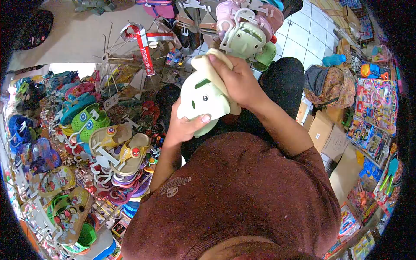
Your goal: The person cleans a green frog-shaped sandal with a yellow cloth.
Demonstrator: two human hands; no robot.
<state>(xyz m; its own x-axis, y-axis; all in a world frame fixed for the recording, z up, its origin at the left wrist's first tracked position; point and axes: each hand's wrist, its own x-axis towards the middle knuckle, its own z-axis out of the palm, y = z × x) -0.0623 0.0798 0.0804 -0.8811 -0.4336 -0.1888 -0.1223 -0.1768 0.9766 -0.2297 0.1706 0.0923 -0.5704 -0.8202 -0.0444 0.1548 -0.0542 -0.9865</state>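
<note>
A pale green clog-style sandal (201, 97) with a cartoon face sits in front of my chest, tilted. My left hand (187, 128) is closed around its lower side, thumb pressed along the edge. Over its upper side my right hand (242, 82) is closed on a cream-coloured piece (208, 66) that looks like a folded cloth. This piece rests against the sandal, and the right fingers are partly hidden behind it. Just beyond my hands hangs a bunch of sandals, including a similar light green sandal (247, 41) with a face, on a white plastic hanger (227, 32).
At the left, racks hold many sandals, among them a green clog (89, 121) and tan sandals (134, 151). A red-white ribbon (145, 54) hangs from a wire stand. To the right are a floral bag (338, 86), cardboard boxes (323, 132) and toy packs (376, 104).
</note>
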